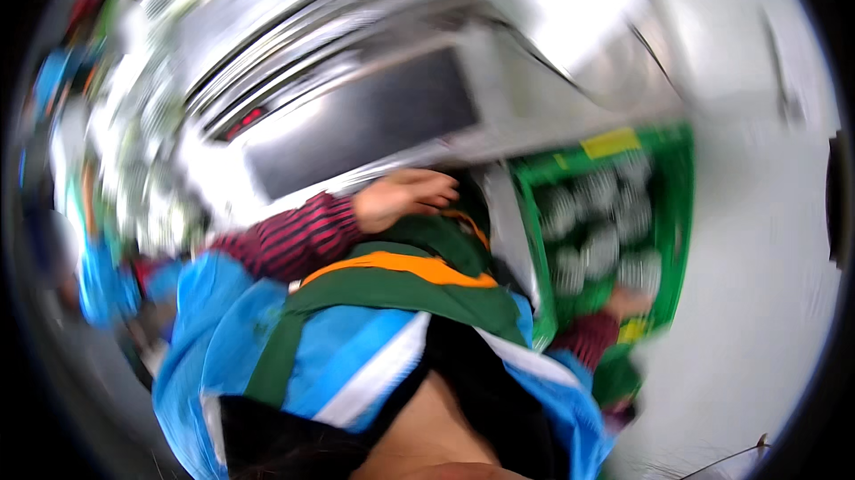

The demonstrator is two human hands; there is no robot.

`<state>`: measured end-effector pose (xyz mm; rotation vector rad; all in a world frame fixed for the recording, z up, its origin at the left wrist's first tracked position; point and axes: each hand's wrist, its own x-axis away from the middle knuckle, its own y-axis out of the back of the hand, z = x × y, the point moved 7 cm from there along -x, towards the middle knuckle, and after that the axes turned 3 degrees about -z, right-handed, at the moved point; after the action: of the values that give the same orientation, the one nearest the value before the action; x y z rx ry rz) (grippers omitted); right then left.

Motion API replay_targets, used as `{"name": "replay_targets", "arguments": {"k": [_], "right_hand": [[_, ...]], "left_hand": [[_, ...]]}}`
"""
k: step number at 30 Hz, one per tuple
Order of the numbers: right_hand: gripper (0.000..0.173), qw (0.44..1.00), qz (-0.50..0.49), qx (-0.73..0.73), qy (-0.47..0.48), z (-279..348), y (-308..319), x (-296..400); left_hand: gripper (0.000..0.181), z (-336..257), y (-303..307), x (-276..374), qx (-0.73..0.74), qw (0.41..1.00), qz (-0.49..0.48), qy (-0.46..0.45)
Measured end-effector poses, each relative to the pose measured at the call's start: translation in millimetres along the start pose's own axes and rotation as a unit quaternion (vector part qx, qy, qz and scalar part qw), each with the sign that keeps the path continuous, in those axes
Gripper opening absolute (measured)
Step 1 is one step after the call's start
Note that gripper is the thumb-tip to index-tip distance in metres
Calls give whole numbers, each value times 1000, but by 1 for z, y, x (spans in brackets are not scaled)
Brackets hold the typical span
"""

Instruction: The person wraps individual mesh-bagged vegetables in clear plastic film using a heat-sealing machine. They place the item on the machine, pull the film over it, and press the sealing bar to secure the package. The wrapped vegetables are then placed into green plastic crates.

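Note:
My left hand (407, 198) hangs in front of my green apron (394, 300), near the edge of a metal counter. Its fingers are loosely bent and I see nothing in them. Down in a green plastic crate (544, 266) at the right, my right hand (630, 303) touches one of several pale, ribbed round items (639, 273). The blur hides whether its fingers are closed on that item. More such items (601, 249) lie in the crate beside it.
A metal machine with a dark flat panel (374, 123) and red lit digits (246, 123) stands ahead. Many pale green-white items (153, 112) are heaped at the left. Another person in blue (103, 279) is at the far left. A dark cable (534, 49) crosses the counter.

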<state>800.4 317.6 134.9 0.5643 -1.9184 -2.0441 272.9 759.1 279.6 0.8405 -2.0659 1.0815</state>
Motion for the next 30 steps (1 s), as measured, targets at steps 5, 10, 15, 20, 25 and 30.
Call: {"name": "replay_targets", "arguments": {"k": [5, 10, 15, 20, 25, 30], "right_hand": [[75, 963, 86, 247, 68, -29, -55, -87], [71, 986, 90, 51, -129, 56, -35, -98], [66, 985, 40, -111, -122, 165, 1, -122], [62, 951, -20, -300, -78, 285, 72, -143], [58, 857, 25, -514, -10, 454, 150, -116], [46, 771, 183, -581, 186, 705, 213, 26]], "left_hand": [[40, -1, 50, 17, 80, 987, -107, -85], [27, 14, 161, 131, 166, 834, -450, -272], [52, 157, 372, 307, -60, 402, -853, -327], [121, 174, 468, 381, -257, 326, -900, 134], [132, 246, 577, 415, -96, 568, -812, 98], [49, 218, 546, 396, 196, 689, -607, -346]]}}
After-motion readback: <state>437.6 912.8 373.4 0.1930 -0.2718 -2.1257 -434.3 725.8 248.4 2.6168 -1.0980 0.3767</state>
